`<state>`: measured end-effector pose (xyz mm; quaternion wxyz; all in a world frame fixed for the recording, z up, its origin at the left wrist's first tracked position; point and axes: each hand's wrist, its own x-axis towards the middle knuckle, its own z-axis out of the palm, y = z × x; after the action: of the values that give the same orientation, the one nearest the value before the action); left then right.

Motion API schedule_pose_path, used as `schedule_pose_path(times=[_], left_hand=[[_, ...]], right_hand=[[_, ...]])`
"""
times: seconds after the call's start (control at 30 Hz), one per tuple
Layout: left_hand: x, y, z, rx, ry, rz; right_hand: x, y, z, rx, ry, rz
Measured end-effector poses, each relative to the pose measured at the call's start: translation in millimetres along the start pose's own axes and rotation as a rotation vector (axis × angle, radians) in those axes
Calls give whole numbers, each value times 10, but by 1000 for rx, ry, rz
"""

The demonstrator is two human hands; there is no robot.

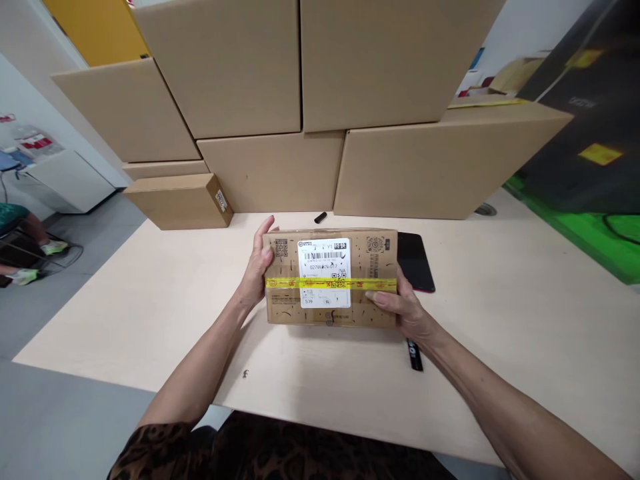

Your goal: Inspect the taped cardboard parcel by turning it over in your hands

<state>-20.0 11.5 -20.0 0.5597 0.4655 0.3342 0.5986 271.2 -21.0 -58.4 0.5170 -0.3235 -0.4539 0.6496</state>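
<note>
Between my two hands is a brown cardboard parcel (pixel 280 307) with a white shipping label (pixel 325 273) and a band of yellow tape across its face. Black marks are scattered over the label and the cardboard. My left hand (pixel 257 267) grips the parcel's left end, thumb near the upper corner. At the right end, my right hand (pixel 407 307) holds on with its thumb lying on the front face just under the tape. The labelled face is turned toward me, and a shadow shows on the table below. Most fingers of both hands are hidden behind the parcel.
A black tablet-like slab (pixel 417 263) lies right of the parcel. By my right wrist is a black marker-like object (pixel 415 355). A small black item (pixel 321 217) lies farther back. Large cardboard boxes (pixel 270 173) stack along the table's (pixel 150 300) rear, with a smaller box (pixel 175 203) at left.
</note>
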Motion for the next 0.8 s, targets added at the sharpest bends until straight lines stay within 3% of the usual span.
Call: schedule_pose_path(times=[0.37, 0.8], left_hand=[[41, 118, 150, 76, 117, 81], [62, 48, 81, 129, 83, 21]], right_hand=[[2, -25, 21, 1, -2, -3], [11, 28, -11, 36, 19, 7]])
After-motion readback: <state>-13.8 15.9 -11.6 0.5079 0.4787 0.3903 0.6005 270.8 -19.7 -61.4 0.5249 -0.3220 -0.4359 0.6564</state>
